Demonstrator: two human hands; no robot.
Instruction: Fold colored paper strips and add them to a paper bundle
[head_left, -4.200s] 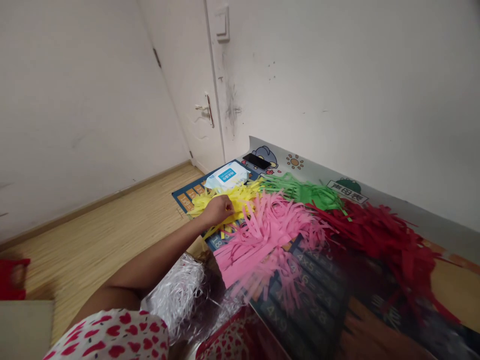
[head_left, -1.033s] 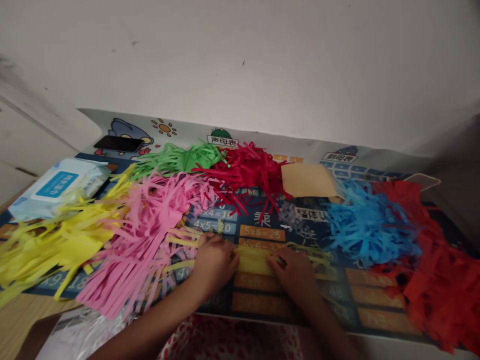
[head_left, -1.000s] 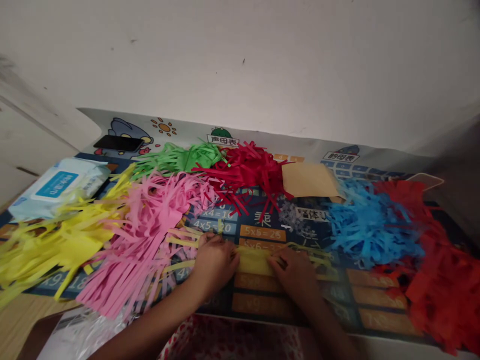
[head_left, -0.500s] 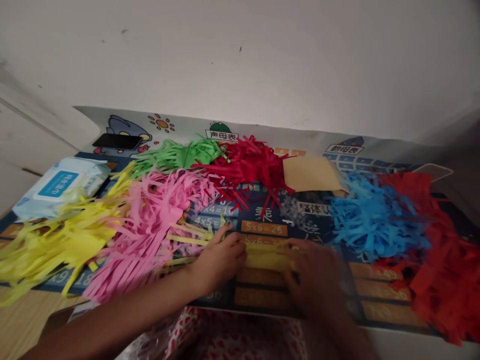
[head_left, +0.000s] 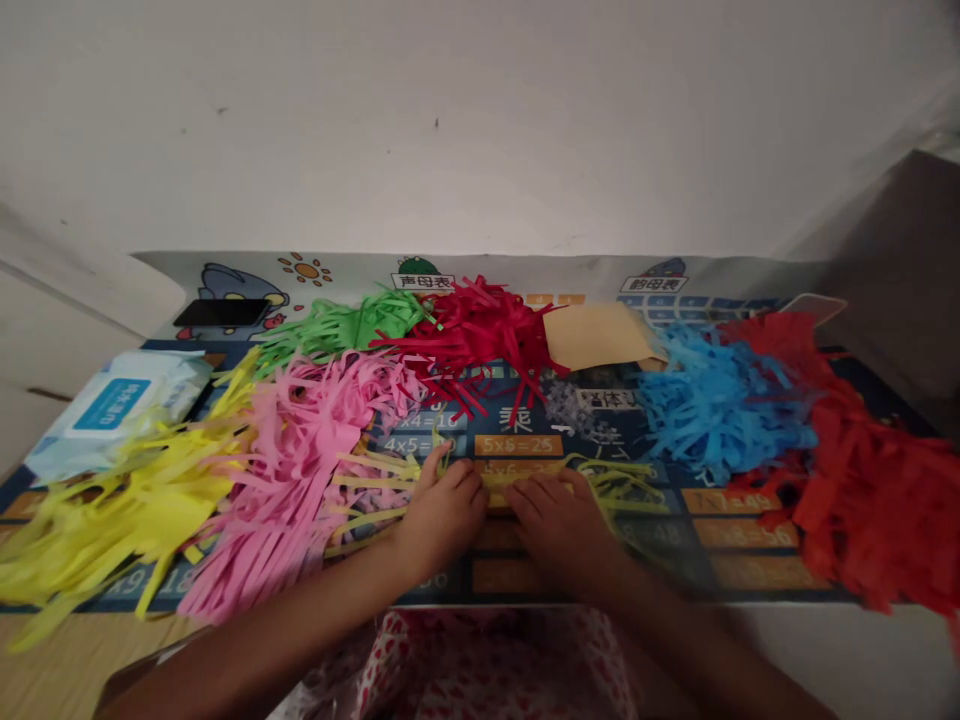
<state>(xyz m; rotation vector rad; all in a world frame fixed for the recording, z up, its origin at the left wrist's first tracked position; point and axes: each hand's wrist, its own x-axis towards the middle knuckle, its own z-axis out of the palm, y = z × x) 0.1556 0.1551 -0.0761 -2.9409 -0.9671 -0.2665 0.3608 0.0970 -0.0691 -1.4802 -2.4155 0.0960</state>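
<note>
A yellow fringed paper [head_left: 628,478] lies across the dark printed mat in front of me, its cut strips spreading out to the left and the right. My left hand [head_left: 444,508] is closed on its middle part, fingers curled down and thumb pointing up. Close beside it, my right hand [head_left: 561,518] bends its fingers over the same paper, pressing it to the mat. The hands nearly touch and cover most of the paper's uncut middle. Pink fringed paper [head_left: 300,450] lies to the left of my left hand.
Farther left are another yellow fringed bunch [head_left: 157,485], a wipes pack [head_left: 120,410] and a phone [head_left: 223,313]. Green [head_left: 345,325] and dark red fringes [head_left: 487,335] lie at the back, with a tan paper piece [head_left: 596,335]. Blue [head_left: 724,400] and red fringes [head_left: 870,490] sit right.
My right hand has moved left along the yellow paper, up close to my left hand. Strips on the paper's right side now show. The camera view has shifted slightly.
</note>
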